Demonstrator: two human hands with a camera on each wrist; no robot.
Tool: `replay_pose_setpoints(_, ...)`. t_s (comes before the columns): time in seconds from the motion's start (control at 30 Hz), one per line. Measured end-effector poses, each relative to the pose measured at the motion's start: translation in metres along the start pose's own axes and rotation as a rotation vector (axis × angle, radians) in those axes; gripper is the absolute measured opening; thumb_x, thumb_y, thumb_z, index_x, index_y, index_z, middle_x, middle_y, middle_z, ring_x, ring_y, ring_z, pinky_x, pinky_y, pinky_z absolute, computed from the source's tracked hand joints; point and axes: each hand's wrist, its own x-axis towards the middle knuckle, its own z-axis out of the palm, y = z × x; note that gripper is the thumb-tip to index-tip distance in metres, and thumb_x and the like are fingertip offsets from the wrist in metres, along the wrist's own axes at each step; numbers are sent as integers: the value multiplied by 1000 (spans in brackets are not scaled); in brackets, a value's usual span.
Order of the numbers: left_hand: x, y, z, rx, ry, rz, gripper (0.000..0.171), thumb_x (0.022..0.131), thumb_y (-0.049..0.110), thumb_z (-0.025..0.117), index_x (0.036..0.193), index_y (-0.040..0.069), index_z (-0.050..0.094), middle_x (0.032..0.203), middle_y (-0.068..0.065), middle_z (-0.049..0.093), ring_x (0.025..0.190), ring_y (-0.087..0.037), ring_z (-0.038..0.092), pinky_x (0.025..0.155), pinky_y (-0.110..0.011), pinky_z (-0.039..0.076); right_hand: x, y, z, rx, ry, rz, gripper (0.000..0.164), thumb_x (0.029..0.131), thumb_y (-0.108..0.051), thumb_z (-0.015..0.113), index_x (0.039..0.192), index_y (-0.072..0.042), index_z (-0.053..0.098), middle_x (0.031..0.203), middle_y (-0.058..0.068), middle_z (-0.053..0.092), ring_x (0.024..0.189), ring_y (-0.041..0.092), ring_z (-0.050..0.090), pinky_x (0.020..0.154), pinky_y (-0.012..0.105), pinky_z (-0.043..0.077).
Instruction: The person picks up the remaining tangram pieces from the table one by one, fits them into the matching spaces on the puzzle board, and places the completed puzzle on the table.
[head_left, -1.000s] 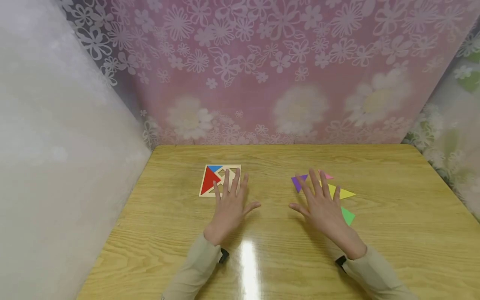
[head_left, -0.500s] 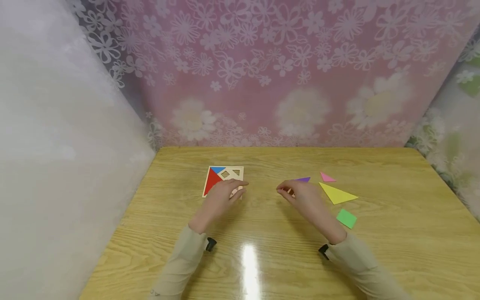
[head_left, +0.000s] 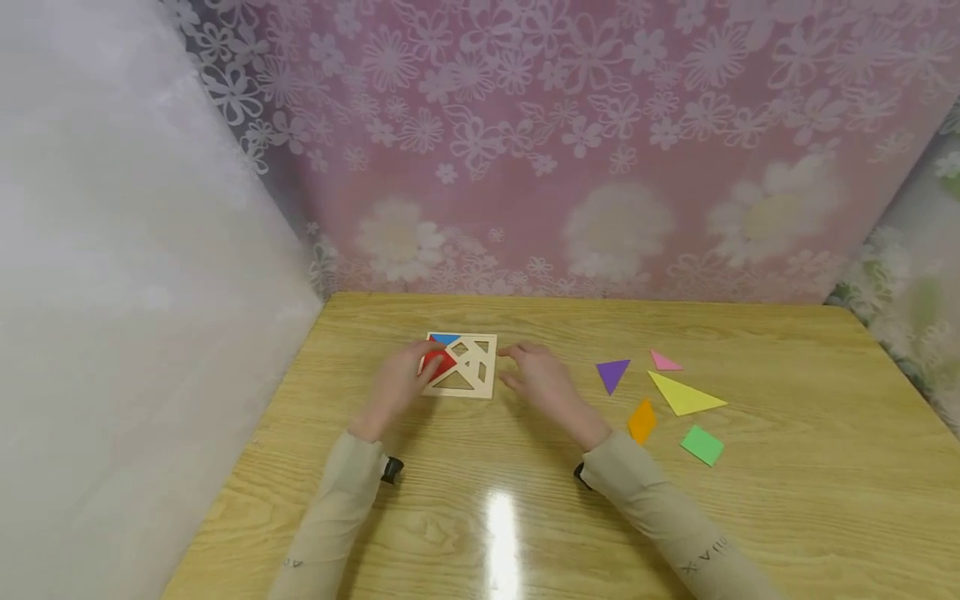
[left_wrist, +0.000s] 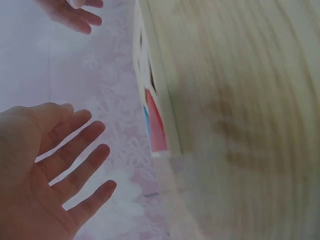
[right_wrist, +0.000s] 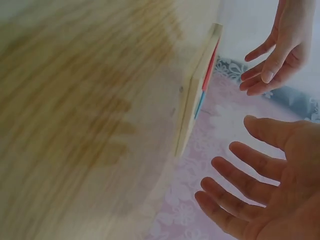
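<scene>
A square wooden tangram board (head_left: 483, 394) lies on the table at left of centre. In it sit a large red triangle (head_left: 442, 367) and a small blue triangle (head_left: 446, 339); several other cutouts show no pieces. My left hand (head_left: 396, 385) hovers by the board's left edge, overlapping the red triangle in the head view. In the left wrist view its fingers (left_wrist: 82, 172) are spread and relaxed, holding nothing. By the board's right edge is my right hand (head_left: 549, 385). Its fingers (right_wrist: 245, 177) are loosely extended in the right wrist view, with nothing in them.
Loose flat pieces lie right of the board: a purple triangle (head_left: 613, 375), a pink triangle (head_left: 665, 361), a yellow triangle (head_left: 684, 396), an orange parallelogram (head_left: 642, 420) and a green square (head_left: 702, 445). Patterned curtains (head_left: 525, 208) hang behind the table (head_left: 450, 517).
Both hands first hovered with fingers spread, then turned sideways and moved left to either side of the board. The orange piece and all of the purple one came into sight. No piece has moved.
</scene>
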Motion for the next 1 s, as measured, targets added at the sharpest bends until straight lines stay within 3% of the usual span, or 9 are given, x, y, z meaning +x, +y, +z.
replay_pose_setpoints(0.1, 1, -11, 4, 1, 11, 11, 28, 101, 15, 64, 126, 3, 70, 124, -17, 69, 120, -37, 62, 105, -51, 46, 7, 0, 10, -20, -52, -5, 45, 93, -25, 75, 130, -2, 66, 132, 17, 64, 124, 42, 57, 100, 52, 50)
replay_pose_setpoints(0.23, 0, -21, 7, 71, -3, 25, 36, 99, 18, 67, 131, 0, 66, 131, -21, 66, 125, -40, 58, 109, -52, 42, 14, -2, 18, -51, -160, 9, 59, 94, -32, 73, 142, -2, 57, 149, 19, 50, 139, 42, 45, 106, 59, 44)
replay_pose_setpoints(0.37, -1, -27, 10, 169, -113, -25, 60, 101, 34, 63, 148, -2, 50, 150, -21, 50, 142, -43, 41, 114, -59, 33, 18, -5, 22, -67, -292, 54, 71, 98, -40, 67, 154, -4, 42, 163, 19, 30, 151, 40, 25, 110, 64, 36)
replay_pose_setpoints(0.5, -4, -29, 10, 182, -244, -92, 76, 101, 44, 60, 157, -1, 34, 161, -19, 34, 151, -44, 21, 114, -69, 24, 20, -5, 24, -65, -376, 85, 75, 101, -44, 60, 159, -5, 32, 167, 16, 20, 155, 37, 15, 115, 66, 27)
replay_pose_setpoints(0.67, -4, -29, 11, 159, -333, -131, 83, 99, 48, 61, 158, -1, 30, 164, -18, 29, 154, -43, 12, 112, -75, 18, 20, -3, 24, -81, -429, 85, 77, 102, -48, 55, 161, -6, 27, 168, 11, 18, 156, 34, 13, 116, 67, 22)
replay_pose_setpoints(1.0, -2, -27, 11, 180, -355, -131, 84, 98, 50, 61, 158, 0, 30, 164, -18, 29, 154, -42, 13, 112, -76, 17, 21, -3, 19, -66, -461, 83, 81, 100, -48, 58, 161, -6, 26, 169, 10, 18, 156, 32, 12, 116, 68, 20)
